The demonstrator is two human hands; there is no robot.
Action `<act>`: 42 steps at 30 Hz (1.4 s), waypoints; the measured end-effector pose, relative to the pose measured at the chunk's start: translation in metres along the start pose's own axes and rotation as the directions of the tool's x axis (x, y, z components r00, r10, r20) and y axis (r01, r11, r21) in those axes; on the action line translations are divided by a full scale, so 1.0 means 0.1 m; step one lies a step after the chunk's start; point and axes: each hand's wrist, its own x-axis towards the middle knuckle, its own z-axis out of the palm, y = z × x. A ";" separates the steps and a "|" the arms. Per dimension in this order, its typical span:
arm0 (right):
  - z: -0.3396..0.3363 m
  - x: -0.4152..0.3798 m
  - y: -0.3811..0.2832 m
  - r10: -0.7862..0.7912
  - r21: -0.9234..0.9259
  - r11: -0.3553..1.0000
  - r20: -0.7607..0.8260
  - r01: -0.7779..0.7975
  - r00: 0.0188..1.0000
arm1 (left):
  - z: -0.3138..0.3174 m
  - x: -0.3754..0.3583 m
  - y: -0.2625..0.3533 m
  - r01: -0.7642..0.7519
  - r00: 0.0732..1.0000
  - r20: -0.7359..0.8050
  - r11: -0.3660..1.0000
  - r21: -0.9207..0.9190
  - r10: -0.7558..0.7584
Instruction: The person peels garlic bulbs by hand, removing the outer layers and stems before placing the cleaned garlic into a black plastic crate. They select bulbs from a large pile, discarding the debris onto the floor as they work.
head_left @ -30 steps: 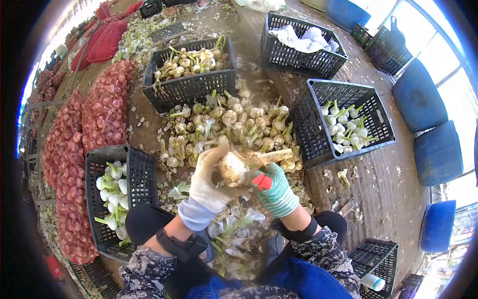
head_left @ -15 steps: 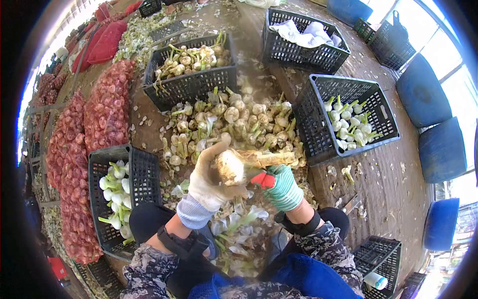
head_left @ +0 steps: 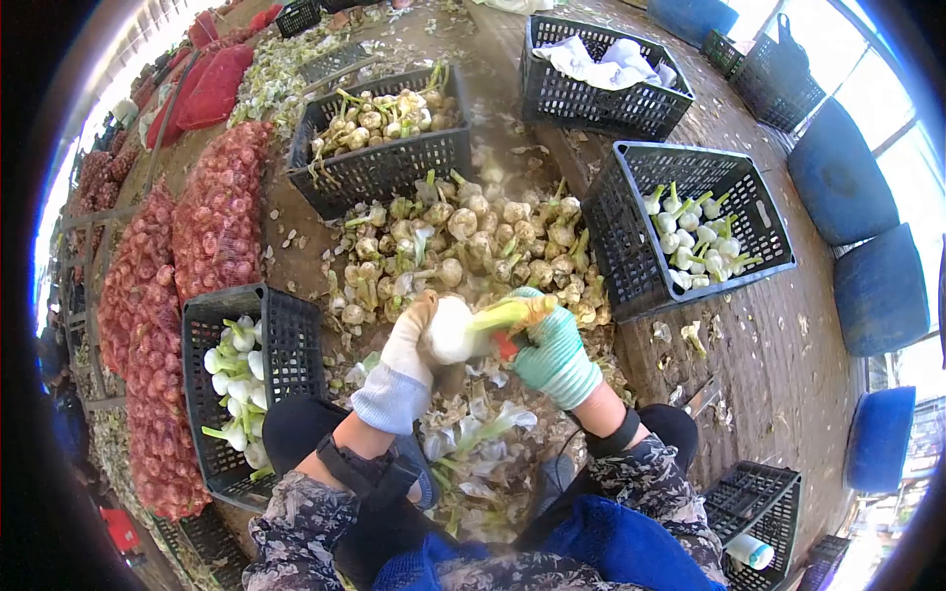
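Observation:
A large garlic bulb [head_left: 450,331], white and smooth, with a yellow-green stem, is between my hands. My left hand [head_left: 408,340], in a pale glove, is wrapped round the bulb's left side. My right hand [head_left: 552,350], in a green striped glove, is closed at the stem side, around something red [head_left: 505,346] that is mostly hidden. Beyond my hands lies a pile of untrimmed garlic [head_left: 473,241] with brownish skins. Peeled leaves [head_left: 478,438] are on the floor between my feet.
Crates of white garlic stand at the left [head_left: 306,345] and right [head_left: 618,276]. Farther off are a crate of untrimmed garlic [head_left: 394,167] and a crate with white cloth [head_left: 601,113]. Red mesh sacks [head_left: 219,212] line the left. Blue barrels [head_left: 880,286] stand at the right.
The bulb has gone from brownish and rough to white and smooth, and its stem now shows yellow-green. My right hand has moved up and slightly left, onto the stem side.

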 end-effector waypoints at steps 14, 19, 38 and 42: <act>-0.18 -0.11 0.02 0.436 0.935 0.283 0.073 -0.214 0.897 | 0.17 -0.04 0.14 0.017 0.963 0.266 0.977 -0.213 0.041; -0.11 -0.23 -0.09 0.326 0.707 0.668 0.002 -0.232 0.945 | 0.01 0.07 -0.10 -0.356 0.933 0.225 0.815 0.457 0.281; -0.32 -0.05 -0.11 0.345 0.505 0.719 0.337 -0.478 0.876 | -0.10 0.10 0.00 -0.034 0.901 0.433 0.998 0.053 0.008; -0.35 -0.10 -0.12 0.393 0.479 0.742 0.256 -0.469 0.883 | -0.05 0.10 -0.04 -0.097 0.941 0.333 0.988 0.121 0.052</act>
